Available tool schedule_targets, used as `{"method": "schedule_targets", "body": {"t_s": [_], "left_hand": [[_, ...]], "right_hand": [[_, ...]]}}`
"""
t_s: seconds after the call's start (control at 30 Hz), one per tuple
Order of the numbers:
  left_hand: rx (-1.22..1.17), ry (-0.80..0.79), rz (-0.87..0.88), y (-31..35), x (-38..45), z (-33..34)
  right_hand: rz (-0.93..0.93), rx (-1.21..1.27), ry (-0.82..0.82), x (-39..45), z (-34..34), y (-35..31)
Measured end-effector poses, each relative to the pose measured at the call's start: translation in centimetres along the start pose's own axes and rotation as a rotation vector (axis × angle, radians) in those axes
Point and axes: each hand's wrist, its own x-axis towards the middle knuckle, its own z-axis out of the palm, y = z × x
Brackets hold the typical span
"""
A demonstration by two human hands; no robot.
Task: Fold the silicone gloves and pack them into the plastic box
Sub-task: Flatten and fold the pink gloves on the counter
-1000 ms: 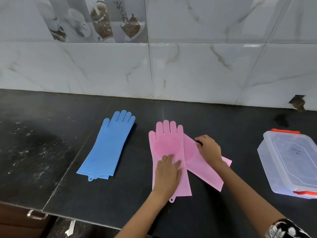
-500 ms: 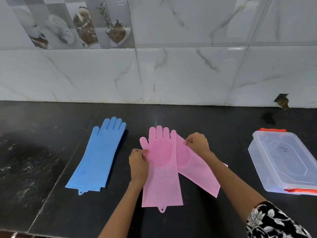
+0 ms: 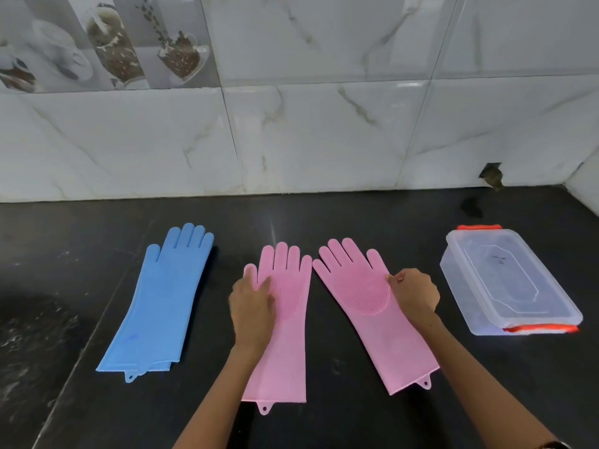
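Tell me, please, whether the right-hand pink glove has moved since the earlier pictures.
Yes: the right pink glove has slid right, clear of the left pink glove, toward the plastic box.

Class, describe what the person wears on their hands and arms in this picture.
The left hand and right hand are bare, with no rings visible. Both forearms are uncovered. At the bottom right edge, a dark patterned sleeve edge just shows on the right arm.
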Motion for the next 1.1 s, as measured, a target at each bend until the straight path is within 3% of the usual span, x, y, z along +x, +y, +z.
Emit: {"method": "schedule_targets", "body": {"t_s": [0.1, 0.17, 0.23, 0.43, 0.57, 0.67, 0.73, 1.1], "left_hand": [[0.005, -0.229, 0.364, 1.7, -0.6, 1.2], [0.053, -0.423, 0.357, 1.8, -1.3, 2.7], [0.093, -0.483, 0.32, 1.6, -1.6, 4.2], [0.097, -0.445, 0.258, 2.3, -1.0, 5.3], [0.04, -0.465, 0.242, 2.7, -0.4, 5.1], [0.017, -0.421, 0.248, 1.5, -0.6, 4.7], [0.043, -0.391, 0.246, 0.2, -1.2, 4.7], [0.026, -0.403, 0.252, -0.3, -1.1, 5.2]], "right_hand": [[-0.038, -0.007, -0.004, -0.6, 0.0, 0.5], [-0.058, 0.026, 0.013, -1.2, 0.3, 0.9], [-0.062, 0.072, 0.031, -1.9, 0.7, 1.2], [-0.049, 0.175, 0.121, -3.7, 1.6, 1.7], [-0.273, -0.113, 0.242, -5.5, 2.7, 1.2], [-0.559, -0.145, 0.06, -7.0, 4.1, 0.4], [-0.644, -0.187, -0.054, -7.6, 5.2, -0.2], [-0.604, -0.273, -0.115, -6.5, 6.9, -1.8]]}}
